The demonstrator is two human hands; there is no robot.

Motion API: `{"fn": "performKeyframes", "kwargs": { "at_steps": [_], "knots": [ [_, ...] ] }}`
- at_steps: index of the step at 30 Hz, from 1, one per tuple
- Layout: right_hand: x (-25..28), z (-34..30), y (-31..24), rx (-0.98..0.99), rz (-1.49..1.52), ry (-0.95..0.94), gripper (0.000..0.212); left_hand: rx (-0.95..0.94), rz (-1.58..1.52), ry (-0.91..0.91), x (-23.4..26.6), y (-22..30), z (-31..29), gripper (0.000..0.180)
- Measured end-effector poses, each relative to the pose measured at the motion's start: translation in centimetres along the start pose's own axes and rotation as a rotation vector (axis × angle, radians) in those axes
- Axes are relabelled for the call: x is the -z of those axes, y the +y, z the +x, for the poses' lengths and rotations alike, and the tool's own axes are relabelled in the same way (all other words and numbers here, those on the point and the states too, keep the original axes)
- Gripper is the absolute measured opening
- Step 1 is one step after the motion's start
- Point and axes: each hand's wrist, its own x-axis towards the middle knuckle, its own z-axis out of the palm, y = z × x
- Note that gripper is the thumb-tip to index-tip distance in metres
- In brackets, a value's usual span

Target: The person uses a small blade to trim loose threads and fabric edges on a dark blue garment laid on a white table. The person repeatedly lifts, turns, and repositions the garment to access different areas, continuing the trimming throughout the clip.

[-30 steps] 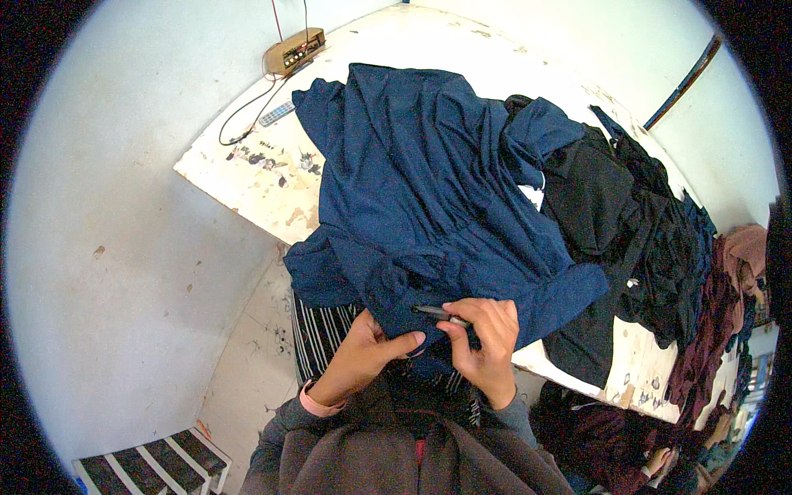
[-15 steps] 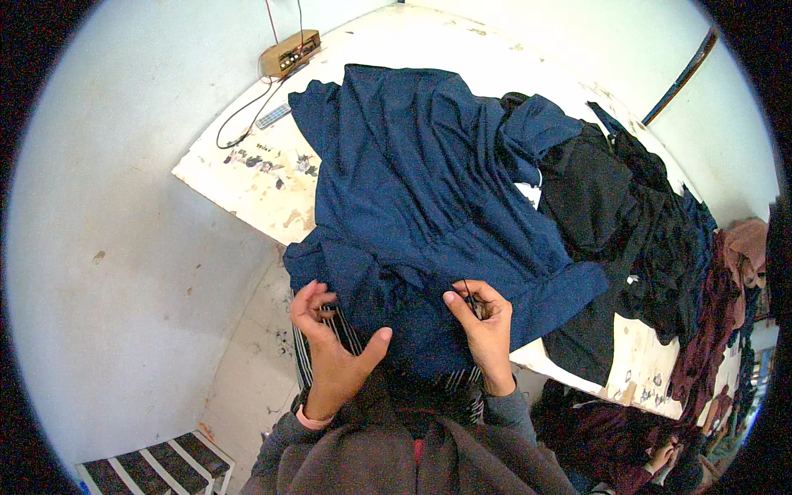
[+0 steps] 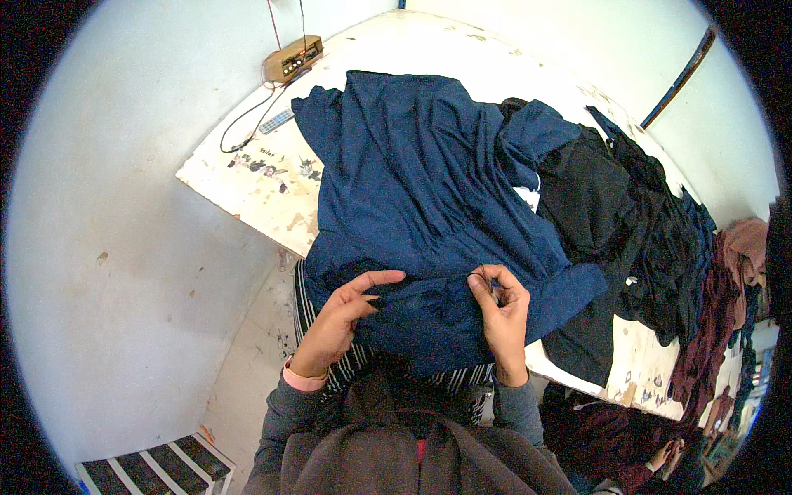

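A dark blue garment (image 3: pixel 412 173) lies spread over the table, and its near part hangs across my lap. My left hand (image 3: pixel 334 326) is above the near part of the cloth, its index finger stretched out to the right and nothing visible in it. To its right, my right hand (image 3: pixel 505 322) is closed in a pinch, thumb against index finger, over the same garment. Something thin and dark shows at those fingertips, too small to name. Whether the right fingertips also grip the cloth cannot be told.
Black garments (image 3: pixel 590 194) are heaped to the right, with maroon cloth (image 3: pixel 697 355) beyond. A remote control (image 3: pixel 276 121) and a brown radio-like box (image 3: pixel 293 59) with wires sit on the white table (image 3: pixel 247 186) at the far left. Another person's hand (image 3: pixel 664 455) is at lower right.
My left hand has moved right and up over the cloth, its index finger now stretched out. My right hand has shifted slightly right, still pinching. The garment's near edge has been rearranged.
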Motion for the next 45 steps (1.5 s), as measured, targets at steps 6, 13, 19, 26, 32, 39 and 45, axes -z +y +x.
{"fn": "performKeyframes", "kwargs": {
  "at_steps": [6, 13, 19, 26, 32, 39, 45],
  "knots": [
    [-0.5, -0.1, 0.2, -0.019, -0.047, 0.026, 0.007, 0.013, 0.030, -0.008, -1.0, 1.4, -0.9, 0.058],
    [-1.2, -0.7, -0.4, 0.297, -0.222, 0.080, 0.011, 0.077, 0.524, 0.195, -1.3, 0.3, -1.8, 0.023],
    [-1.8, -0.9, -0.9, 0.090, -0.088, 0.101, 0.012, -0.098, 0.379, 0.163, -1.2, -0.4, -1.4, 0.019],
    [-2.0, -1.0, 0.9, 0.145, -0.190, 0.104, 0.016, 0.009, 0.186, 0.116, -1.1, -0.6, -1.6, 0.021],
    [-2.8, -2.2, -3.6, 0.449, -0.542, 0.137, 0.023, -0.127, 0.428, 0.225, -1.6, -0.4, -1.7, 0.021],
    [-2.0, -2.8, -5.0, 0.682, -0.718, -0.111, 0.021, -0.256, 0.578, 0.266, -2.5, -0.9, -1.7, 0.021],
    [-2.0, -3.0, -5.1, 0.763, -0.820, -0.117, 0.019, -0.245, 0.585, 0.252, -2.8, -0.8, -1.8, 0.020]
  ]
}}
